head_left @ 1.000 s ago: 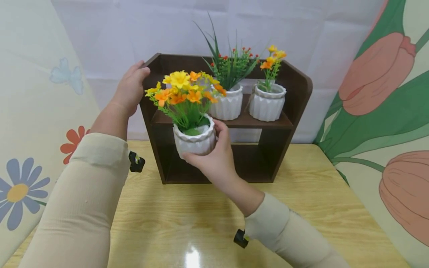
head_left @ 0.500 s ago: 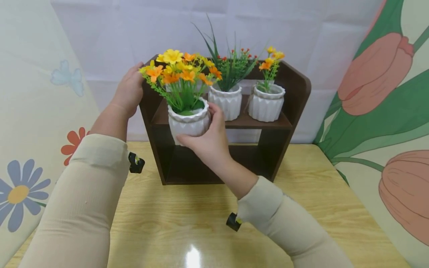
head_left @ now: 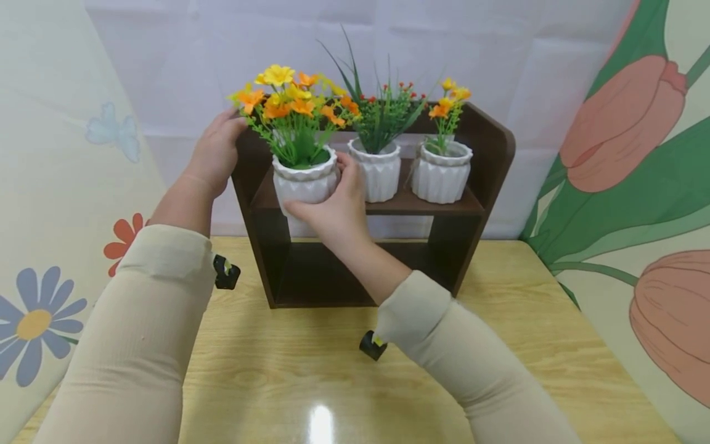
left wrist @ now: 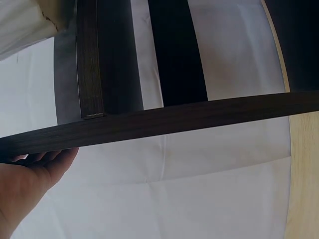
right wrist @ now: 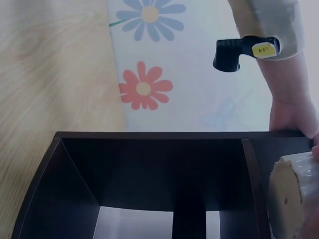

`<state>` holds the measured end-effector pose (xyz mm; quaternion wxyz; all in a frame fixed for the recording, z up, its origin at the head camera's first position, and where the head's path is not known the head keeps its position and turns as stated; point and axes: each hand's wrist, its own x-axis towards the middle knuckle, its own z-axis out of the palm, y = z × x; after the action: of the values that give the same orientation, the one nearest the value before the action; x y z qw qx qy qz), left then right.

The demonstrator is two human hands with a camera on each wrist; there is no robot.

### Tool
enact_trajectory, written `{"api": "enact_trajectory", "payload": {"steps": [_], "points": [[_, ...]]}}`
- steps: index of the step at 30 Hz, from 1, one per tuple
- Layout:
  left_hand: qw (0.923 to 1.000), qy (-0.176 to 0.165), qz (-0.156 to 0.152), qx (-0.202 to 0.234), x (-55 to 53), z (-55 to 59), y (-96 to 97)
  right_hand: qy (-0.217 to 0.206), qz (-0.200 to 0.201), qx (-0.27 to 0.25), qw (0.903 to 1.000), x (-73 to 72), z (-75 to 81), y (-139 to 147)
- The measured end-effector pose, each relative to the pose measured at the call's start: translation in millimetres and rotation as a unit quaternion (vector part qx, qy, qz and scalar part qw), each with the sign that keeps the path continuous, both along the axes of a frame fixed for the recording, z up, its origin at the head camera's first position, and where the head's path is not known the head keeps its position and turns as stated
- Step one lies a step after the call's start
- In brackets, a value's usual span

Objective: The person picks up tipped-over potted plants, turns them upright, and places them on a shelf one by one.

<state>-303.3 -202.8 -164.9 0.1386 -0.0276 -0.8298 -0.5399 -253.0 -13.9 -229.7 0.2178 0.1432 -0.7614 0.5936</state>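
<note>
My right hand (head_left: 341, 206) grips a white fluted flowerpot (head_left: 305, 182) of yellow and orange flowers, thumb across the front and fingers at the right side. The pot overlaps the left end of the upper board of a dark brown two-tier shelf (head_left: 501, 154); its pale underside shows in the right wrist view, where the pot (right wrist: 285, 199) is at the right edge. At the shelf's upper left corner, my left hand (head_left: 217, 151) holds the side panel, fingers over its edge. From the left wrist, that hand (left wrist: 27, 186) appears against the panel's outer face, its fingertips partly hidden.
On the upper board stand a white pot (head_left: 377, 176) with grass and red berries, and another pot (head_left: 442, 176) with small orange flowers. Beneath is the lower compartment (head_left: 333, 277). The shelf stands on a wooden table (head_left: 288, 364) before a white backdrop (head_left: 482, 55).
The right hand has raised the flowerpot and carried it a little left and toward the upper board. The left hand stays at the shelf's corner.
</note>
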Motion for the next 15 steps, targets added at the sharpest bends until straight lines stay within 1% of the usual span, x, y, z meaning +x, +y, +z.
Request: {"api": "enact_trajectory", "payload": {"steps": [3, 9, 15], "points": [[0.9999, -0.011, 0.0, -0.002, -0.4, 0.1, 0.2, -0.005, -0.006, 0.004, 1.0, -4.1, 1.0, -2], [0.9999, -0.008, -0.005, 0.011, -0.1, 0.4, 0.3, -0.017, -0.012, 0.016, 0.9997, -14.2, 3.1, -6], [0.9999, -0.009, -0.004, 0.011, -0.6, -0.2, -0.7, -0.019, -0.015, 0.016, 0.9996, -24.6, 6.3, -12]]}}
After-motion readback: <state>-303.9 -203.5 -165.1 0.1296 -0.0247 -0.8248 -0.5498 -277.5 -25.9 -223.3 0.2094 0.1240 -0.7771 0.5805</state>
